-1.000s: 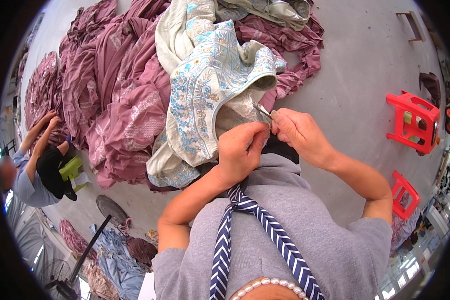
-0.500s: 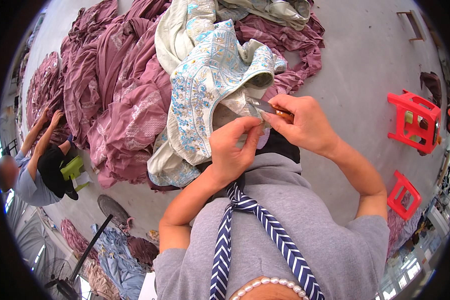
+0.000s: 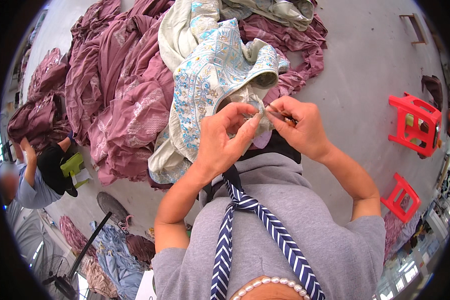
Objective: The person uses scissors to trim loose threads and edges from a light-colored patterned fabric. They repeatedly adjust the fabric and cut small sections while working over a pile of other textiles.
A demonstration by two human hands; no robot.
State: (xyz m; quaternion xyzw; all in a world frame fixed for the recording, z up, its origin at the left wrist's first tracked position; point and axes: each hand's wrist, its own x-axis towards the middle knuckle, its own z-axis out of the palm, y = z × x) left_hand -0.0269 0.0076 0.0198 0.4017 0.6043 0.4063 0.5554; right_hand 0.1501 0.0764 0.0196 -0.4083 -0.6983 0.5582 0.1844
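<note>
A cream garment with blue and gold embroidery (image 3: 197, 87) drapes over my lap, its folded edge close to both hands. My left hand (image 3: 228, 131) is closed in a pinch near the garment's inner side, at what looks like a thin pale thread or a bit of cloth. My right hand (image 3: 305, 127) grips a small cutting tool, apparently thread snips (image 3: 290, 120), with an orange-brown handle; the fingers cover most of it. The fingertips of the two hands are close together. A pale lilac piece (image 3: 262, 140) shows just below them.
Mauve cloth (image 3: 130, 107) lies heaped ahead and to the left. At far left, a seated person (image 3: 32, 175) handles mauve cloth. Red plastic stools (image 3: 416, 125) stand on the right. Blue fabric (image 3: 116, 260) and a black fan (image 3: 62, 285) are at lower left.
My left hand has shifted slightly left and its fingers have spread somewhat. The snips' blades, visible before, are now mostly hidden. The other person has lifted a bunch of mauve cloth.
</note>
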